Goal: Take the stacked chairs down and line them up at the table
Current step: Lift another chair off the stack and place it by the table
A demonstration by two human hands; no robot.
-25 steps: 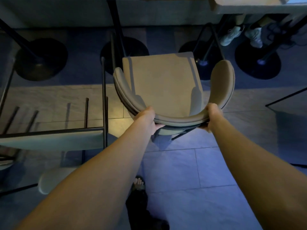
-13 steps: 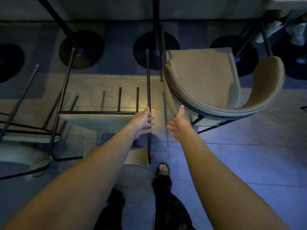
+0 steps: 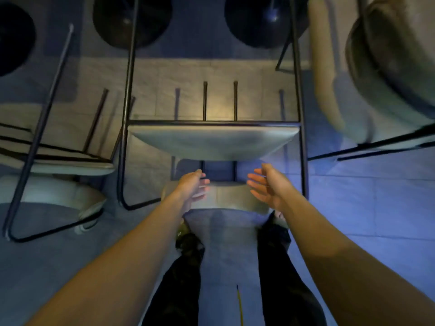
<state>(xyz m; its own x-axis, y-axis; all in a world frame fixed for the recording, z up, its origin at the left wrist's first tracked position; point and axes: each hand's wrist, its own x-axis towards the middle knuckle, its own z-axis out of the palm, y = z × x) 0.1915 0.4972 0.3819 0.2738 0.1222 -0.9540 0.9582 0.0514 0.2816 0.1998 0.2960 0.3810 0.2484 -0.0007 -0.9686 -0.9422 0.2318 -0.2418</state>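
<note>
An upside-down beige chair (image 3: 213, 144) with black metal legs pointing up rests on another chair, whose curved beige backrest (image 3: 226, 196) shows just below it. My left hand (image 3: 191, 187) and my right hand (image 3: 267, 187) reach toward that backrest, both with fingers spread and holding nothing. They hover just under the inverted seat, about a hand's width apart. A second upside-down chair stack (image 3: 54, 161) stands at the left. The upright beige chair (image 3: 376, 74) stands at the upper right, partly cut off by the frame.
Round black table bases (image 3: 131, 20) (image 3: 261, 20) sit on the tiled floor at the back. My legs in dark trousers (image 3: 275, 267) and sandalled feet are below the stack. Open tiled floor (image 3: 364, 208) lies to the right.
Both hands let go of the upright chair a second ago. The view swung left and downward; the hands now reach, open, at the middle stack, with the upright chair left at the right.
</note>
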